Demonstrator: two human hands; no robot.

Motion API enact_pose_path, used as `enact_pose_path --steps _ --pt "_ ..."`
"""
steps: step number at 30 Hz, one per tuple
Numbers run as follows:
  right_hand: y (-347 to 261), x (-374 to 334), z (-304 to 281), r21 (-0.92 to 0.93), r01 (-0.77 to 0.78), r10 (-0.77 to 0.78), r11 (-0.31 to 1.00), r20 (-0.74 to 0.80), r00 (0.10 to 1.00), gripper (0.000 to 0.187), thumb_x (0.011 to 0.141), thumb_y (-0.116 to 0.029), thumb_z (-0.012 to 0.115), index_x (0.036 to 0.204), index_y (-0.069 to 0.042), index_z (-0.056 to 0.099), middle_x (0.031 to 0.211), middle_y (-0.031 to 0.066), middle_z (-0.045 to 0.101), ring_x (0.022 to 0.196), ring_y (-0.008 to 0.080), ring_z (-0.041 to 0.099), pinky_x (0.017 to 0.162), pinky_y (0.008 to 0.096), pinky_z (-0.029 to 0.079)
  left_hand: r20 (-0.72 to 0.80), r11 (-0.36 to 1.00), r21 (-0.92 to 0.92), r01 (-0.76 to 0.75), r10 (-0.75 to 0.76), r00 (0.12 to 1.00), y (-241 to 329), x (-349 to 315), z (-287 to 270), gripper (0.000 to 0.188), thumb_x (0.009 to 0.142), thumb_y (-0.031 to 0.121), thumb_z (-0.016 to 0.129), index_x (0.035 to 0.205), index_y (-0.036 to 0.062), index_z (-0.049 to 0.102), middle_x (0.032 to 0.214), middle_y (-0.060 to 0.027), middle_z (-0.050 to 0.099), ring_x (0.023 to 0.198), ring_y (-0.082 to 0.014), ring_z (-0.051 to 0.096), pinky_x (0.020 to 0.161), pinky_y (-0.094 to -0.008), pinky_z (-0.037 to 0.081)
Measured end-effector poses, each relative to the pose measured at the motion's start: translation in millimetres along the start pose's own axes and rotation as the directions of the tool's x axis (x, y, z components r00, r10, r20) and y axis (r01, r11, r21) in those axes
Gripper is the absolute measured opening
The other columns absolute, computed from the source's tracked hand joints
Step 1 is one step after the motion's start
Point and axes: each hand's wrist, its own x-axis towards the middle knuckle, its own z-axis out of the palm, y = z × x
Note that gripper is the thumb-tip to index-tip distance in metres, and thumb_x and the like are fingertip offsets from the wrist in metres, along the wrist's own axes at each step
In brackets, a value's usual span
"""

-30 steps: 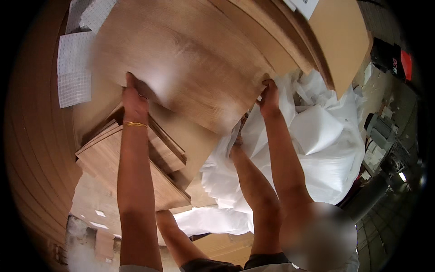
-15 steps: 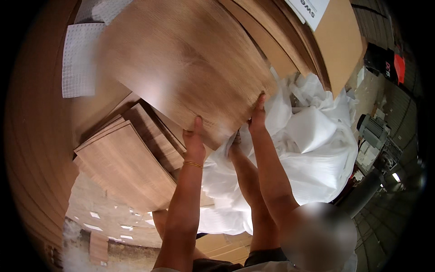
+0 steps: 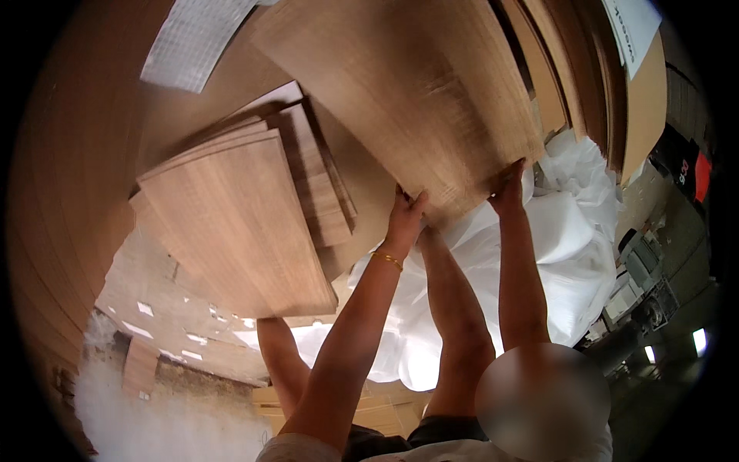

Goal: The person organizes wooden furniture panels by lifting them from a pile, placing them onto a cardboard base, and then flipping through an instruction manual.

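Observation:
A large wood-grain board (image 3: 408,100) stretches from the top of the view down to my hands. My left hand (image 3: 406,219) grips its near left corner, thumb on top and fingers underneath. At the near right corner my right hand (image 3: 509,191) is closed on the same board, its fingers partly hidden below the edge. To the left lies a loose stack of smaller wood-grain boards (image 3: 239,223), fanned unevenly and apart from the large board. Crumpled white foam sheeting (image 3: 558,262) spreads below and beside my right forearm.
More long panels (image 3: 608,92) stand at the upper right, with a white printed sheet (image 3: 635,35) on them. A perforated whitish sheet (image 3: 196,42) lies upper left. A grey motor (image 3: 643,254) and a black-and-red item (image 3: 697,173) are farther right. Paper scraps (image 3: 138,329) litter the floor.
The view has shifted, putting the panels farther right and the small stack higher. Both hands and the large board have moved rightward, uncovering more of the stack. My grip on the board stays.

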Motion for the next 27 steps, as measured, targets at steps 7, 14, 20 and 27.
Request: enact_pose_path --steps 7,14,20,27 --pt "33.1 -105.7 151.0 -0.425 0.900 -0.934 -0.095 0.350 0.067 0.046 0.074 -0.023 0.061 0.110 0.001 0.045 0.105 0.0142 0.049 0.097 0.0265 0.045 0.084 0.0334 0.034 -0.091 0.470 -0.624 0.624 -0.837 0.539 -87.7 -203.6 -177.5 0.051 0.080 0.043 0.047 0.116 0.0094 0.036 0.117 -0.0099 0.043 0.106 -0.0246 0.045 0.088 -0.0341 0.035" --pt "48.4 -170.1 373.0 -0.213 0.961 -0.128 -0.177 0.973 0.192 0.090 0.059 -0.059 0.061 0.118 0.004 0.036 0.113 0.0216 0.045 0.106 0.0301 0.043 0.089 0.0358 0.035 -0.256 0.399 -0.906 0.143 -0.784 0.565 -131.3 -214.3 -269.4 0.099 0.058 0.077 0.037 0.131 0.0158 0.011 0.136 -0.0044 0.015 0.125 -0.0255 0.013 0.101 -0.0378 0.012" --pt "74.9 -204.0 419.3 -0.303 0.857 0.254 -0.417 0.866 0.430 0.089 0.053 -0.065 0.061 0.105 0.006 0.049 0.101 0.0208 0.052 0.094 0.0272 0.051 0.078 0.0345 0.040 -0.240 0.345 -0.935 -0.078 -0.458 0.856 -141.9 -166.4 -270.6 0.096 0.056 0.078 0.037 0.129 0.0188 0.019 0.133 -0.0012 0.020 0.121 -0.0240 0.020 0.098 -0.0439 0.019" --pt "77.8 -216.2 401.7 -0.330 0.849 0.136 -0.413 0.899 0.416 0.074 0.056 -0.059 0.061 0.094 0.005 0.057 0.098 0.0186 0.055 0.092 0.0294 0.052 0.074 0.0354 0.042 -0.301 0.276 -0.944 -0.179 -0.504 0.810 -122.4 -161.3 -277.6 0.100 0.049 0.081 0.042 0.127 0.0208 0.024 0.131 -0.0010 0.025 0.120 -0.0237 0.023 0.096 -0.0466 0.023"
